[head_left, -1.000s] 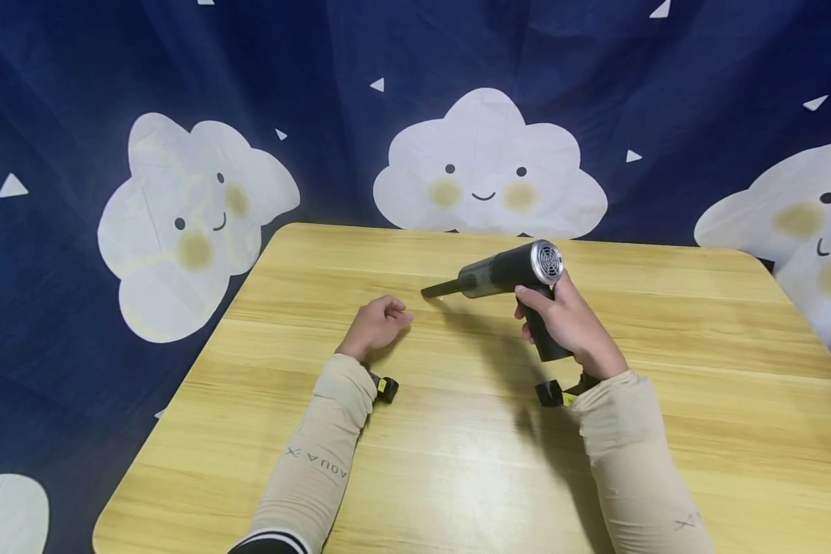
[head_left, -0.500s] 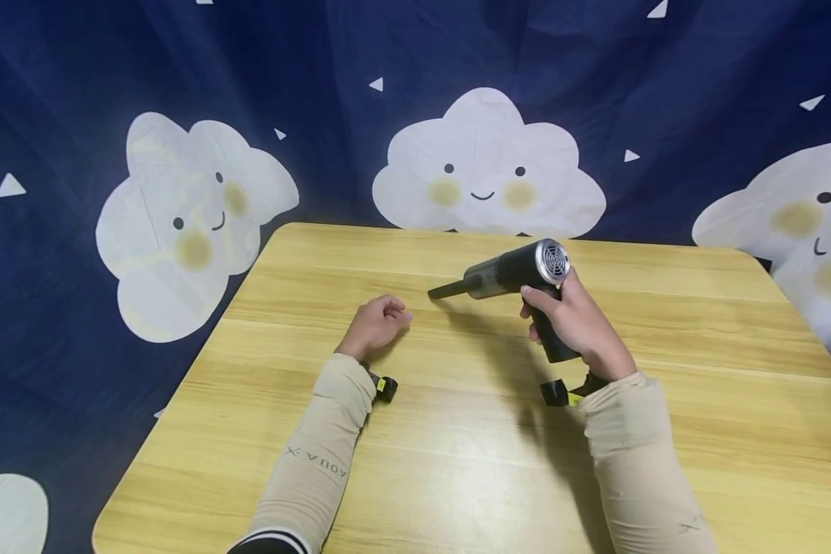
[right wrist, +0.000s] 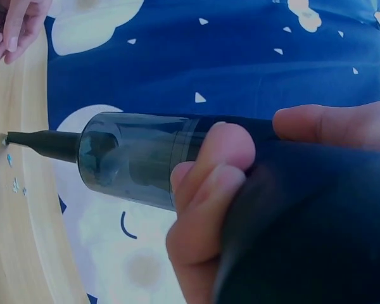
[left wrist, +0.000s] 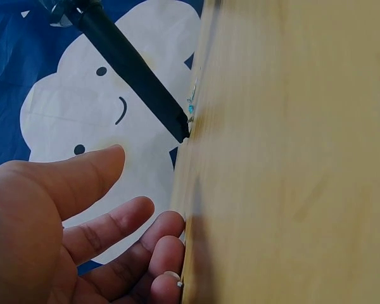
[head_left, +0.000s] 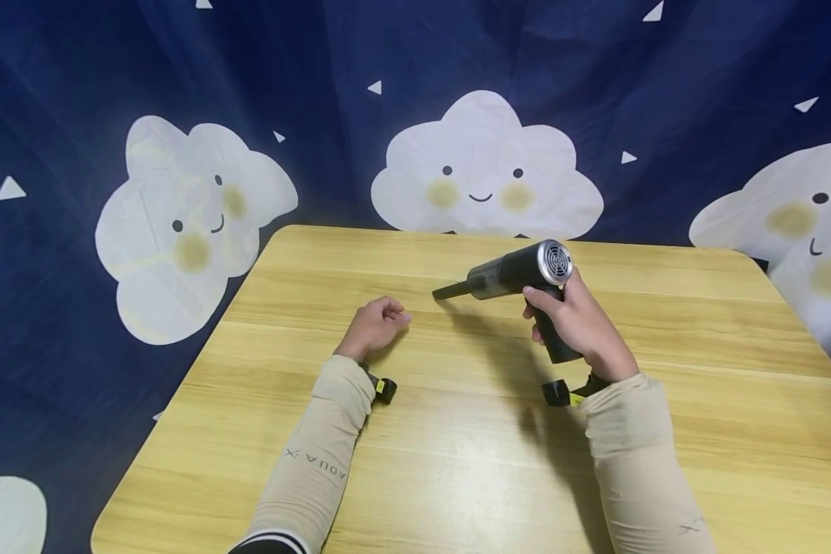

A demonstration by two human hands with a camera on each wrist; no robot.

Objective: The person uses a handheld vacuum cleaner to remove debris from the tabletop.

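Observation:
My right hand (head_left: 573, 323) grips the handle of a black handheld vacuum cleaner (head_left: 519, 271) with a silver vented end. Its clear dust cup (right wrist: 136, 158) and narrow nozzle (head_left: 453, 290) point left and down. At the table surface, the nozzle tip is beside a few tiny scraps (right wrist: 15, 185), some bluish; one blue scrap (left wrist: 190, 109) also shows in the left wrist view. Left of the nozzle, my left hand (head_left: 374, 326) rests on the table, fingers loosely bent and holding nothing. Whether the tip touches the wood is hard to tell.
The wooden table (head_left: 457, 462) has rounded corners and fills the lower part of the head view. Behind its far edge hangs a dark blue curtain (head_left: 332, 69) with white smiling clouds. A small black camera (head_left: 385, 390) sits on the left wrist.
The vacuum cleaner and my right hand have shifted slightly to the right, mostly in the first half second. My left hand has stayed in place.

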